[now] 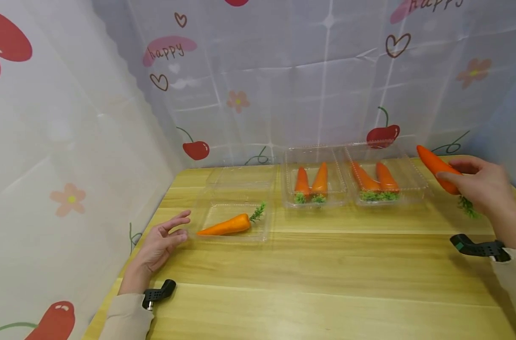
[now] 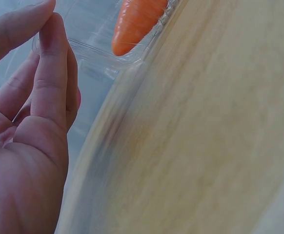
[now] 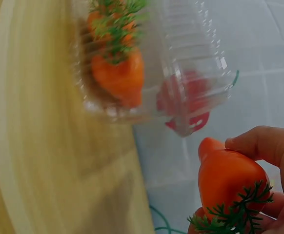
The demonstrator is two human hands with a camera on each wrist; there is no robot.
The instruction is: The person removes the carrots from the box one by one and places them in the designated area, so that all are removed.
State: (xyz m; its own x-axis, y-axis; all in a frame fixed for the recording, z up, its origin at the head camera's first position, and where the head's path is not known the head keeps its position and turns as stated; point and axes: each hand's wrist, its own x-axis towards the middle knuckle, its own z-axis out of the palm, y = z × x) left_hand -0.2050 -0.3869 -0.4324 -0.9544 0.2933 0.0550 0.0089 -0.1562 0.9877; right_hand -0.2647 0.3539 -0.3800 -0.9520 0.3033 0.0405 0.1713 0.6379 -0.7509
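Observation:
My right hand (image 1: 481, 182) holds an orange carrot (image 1: 437, 167) with a green leafy top in the air at the right. The right wrist view shows the thumb and fingers around this carrot (image 3: 230, 178), its leaves hanging at the near end. My left hand (image 1: 162, 243) is beside the left end of an open clear plastic box (image 1: 234, 239), fingers loosely bent. Whether its fingertips touch the rim I cannot tell. Inside that box lies one carrot (image 1: 228, 225), tip toward the left hand; its tip (image 2: 127, 39) also shows in the left wrist view.
Two more clear boxes stand at the back of the wooden table (image 1: 309, 283): a middle box (image 1: 289, 200) and a right box (image 1: 419, 189), each with two carrots. A patterned curtain (image 1: 275, 94) hangs behind them and continues along the left side.

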